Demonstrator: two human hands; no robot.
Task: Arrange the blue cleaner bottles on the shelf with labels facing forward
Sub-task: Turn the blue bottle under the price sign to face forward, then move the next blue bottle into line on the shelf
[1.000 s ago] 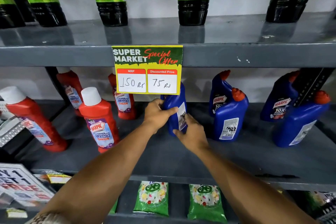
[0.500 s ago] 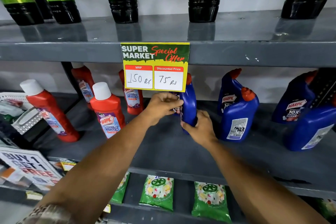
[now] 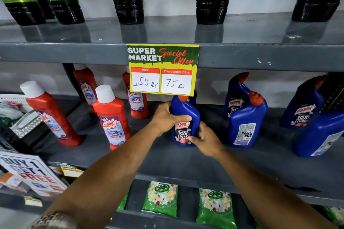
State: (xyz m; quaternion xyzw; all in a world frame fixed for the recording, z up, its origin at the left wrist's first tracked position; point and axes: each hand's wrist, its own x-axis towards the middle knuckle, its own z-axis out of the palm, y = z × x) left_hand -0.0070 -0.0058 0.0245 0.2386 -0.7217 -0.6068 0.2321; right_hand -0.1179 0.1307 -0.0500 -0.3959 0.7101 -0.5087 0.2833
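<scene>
The left hand (image 3: 164, 117) wraps the shoulder of a blue cleaner bottle (image 3: 185, 115); the right hand (image 3: 205, 139) grips its base. The bottle stands upright mid-shelf (image 3: 186, 161), label forward, below the price card (image 3: 162, 69). Right of it, another blue bottle (image 3: 245, 122) shows its back label.
</scene>
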